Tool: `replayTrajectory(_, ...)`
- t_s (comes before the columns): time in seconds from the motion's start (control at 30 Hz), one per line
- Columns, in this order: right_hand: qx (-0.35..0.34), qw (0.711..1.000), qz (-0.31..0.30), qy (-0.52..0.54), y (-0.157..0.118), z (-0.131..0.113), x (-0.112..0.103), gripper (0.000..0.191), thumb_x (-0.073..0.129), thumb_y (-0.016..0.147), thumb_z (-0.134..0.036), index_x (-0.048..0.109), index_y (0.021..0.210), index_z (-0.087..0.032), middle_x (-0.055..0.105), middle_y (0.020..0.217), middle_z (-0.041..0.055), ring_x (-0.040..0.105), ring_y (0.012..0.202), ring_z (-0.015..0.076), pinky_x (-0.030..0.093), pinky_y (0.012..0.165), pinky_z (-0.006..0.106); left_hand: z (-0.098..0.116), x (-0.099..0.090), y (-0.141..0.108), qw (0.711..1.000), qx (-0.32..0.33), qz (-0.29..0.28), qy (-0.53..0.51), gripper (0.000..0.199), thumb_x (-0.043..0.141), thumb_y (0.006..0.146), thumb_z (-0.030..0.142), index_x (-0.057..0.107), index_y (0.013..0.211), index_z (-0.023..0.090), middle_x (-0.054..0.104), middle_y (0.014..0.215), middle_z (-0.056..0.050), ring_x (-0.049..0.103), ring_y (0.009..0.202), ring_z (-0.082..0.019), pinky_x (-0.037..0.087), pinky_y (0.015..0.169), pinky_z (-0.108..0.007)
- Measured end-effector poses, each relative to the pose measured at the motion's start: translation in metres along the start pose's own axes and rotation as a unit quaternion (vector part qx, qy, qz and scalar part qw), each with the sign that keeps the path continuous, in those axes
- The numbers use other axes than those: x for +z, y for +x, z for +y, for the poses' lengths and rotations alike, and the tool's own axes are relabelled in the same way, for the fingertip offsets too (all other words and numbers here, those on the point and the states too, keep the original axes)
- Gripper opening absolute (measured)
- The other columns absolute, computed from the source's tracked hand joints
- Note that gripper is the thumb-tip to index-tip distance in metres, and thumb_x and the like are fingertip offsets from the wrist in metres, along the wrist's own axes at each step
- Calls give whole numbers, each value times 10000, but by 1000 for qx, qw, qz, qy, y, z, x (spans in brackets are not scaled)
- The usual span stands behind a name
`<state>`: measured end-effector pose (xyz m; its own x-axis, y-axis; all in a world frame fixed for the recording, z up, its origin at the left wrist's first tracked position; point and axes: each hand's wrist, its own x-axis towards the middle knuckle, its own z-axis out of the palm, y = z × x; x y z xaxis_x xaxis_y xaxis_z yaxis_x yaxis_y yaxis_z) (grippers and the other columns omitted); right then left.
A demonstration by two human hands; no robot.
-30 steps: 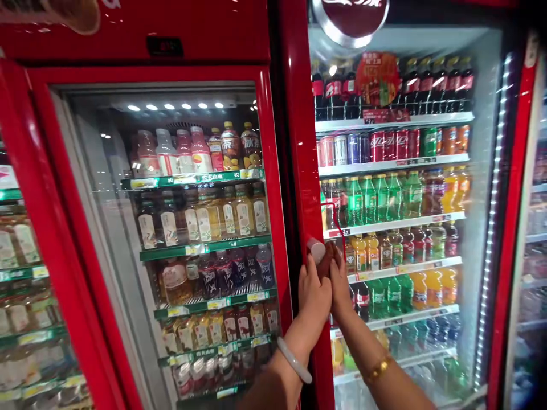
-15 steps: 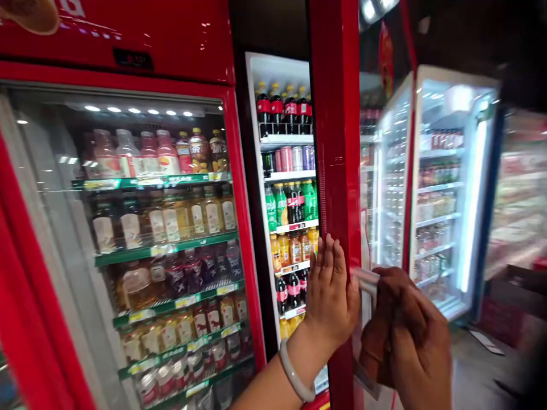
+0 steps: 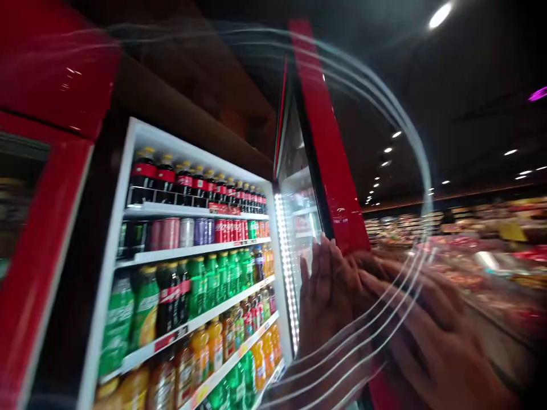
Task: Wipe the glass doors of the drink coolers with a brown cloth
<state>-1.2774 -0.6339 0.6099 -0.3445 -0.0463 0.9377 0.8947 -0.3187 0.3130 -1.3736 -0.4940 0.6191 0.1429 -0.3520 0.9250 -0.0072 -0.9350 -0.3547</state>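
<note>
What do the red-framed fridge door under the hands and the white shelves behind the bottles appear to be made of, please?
The red-framed fridge door looks like glossy painted metal or plastic around a clear glass pane: lights reflect in streaks across it. The white shelves look like coated metal or plastic, smooth and matte; motion blur leaves it open. Both hands, left hand and right hand, lie flat on the door.

open fridge front point(image 3: 128, 171), door point(image 3: 329, 171) swung right

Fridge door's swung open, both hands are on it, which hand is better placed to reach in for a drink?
Probably the left hand: it lies on the door nearest the shelves. The right hand is outside.
</note>
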Motion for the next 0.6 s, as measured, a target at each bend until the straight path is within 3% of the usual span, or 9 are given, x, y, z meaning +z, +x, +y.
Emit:
replayTrajectory(0.1,-56,994,-27,-95,7,19,-15,640,503,992,-184,410,1619,-273,585,1523,56,534,1403,233,479,1153,364,3,19,22,997,25,21,-70,827,346,1037,214,-187,1668,182,206,1763,-93,116,1639,-254,341,1322,-514)
replayTrajectory(0.27,-60,990,1,-130,92,60,-17,529,486,1010,-193,527,1521,-323,653,1449,54,617,1323,240,524,1131,455,5,49,66,985,16,51,-165,821,361,1056,236,-182,1669,197,75,1784,-122,63,1649,-270,237,1345,-555)
replayTrajectory(0.33,-34,990,2,-138,105,61,-17,519,473,1008,-203,531,1510,-317,659,1442,54,621,1325,252,522,1134,490,4,55,85,976,7,55,-211,804,365,1057,238,-142,1679,182,114,1780,-134,84,1649,-275,220,1349,-555)
replayTrajectory(0.5,-20,989,-38,-142,73,43,-21,590,488,993,-184,446,1563,-332,554,1567,52,530,1451,247,484,1196,466,-5,59,106,945,21,69,-320,754,365,1019,170,45,1700,218,367,1709,-105,344,1587,-277,345,1311,-534)
replayTrajectory(0.6,-67,986,-15,-153,106,53,-15,503,485,998,-178,529,1484,-301,623,1486,76,576,1406,239,492,1185,479,-13,63,109,925,49,83,-367,777,363,997,147,33,1699,191,497,1626,-116,478,1507,-271,368,1303,-506)
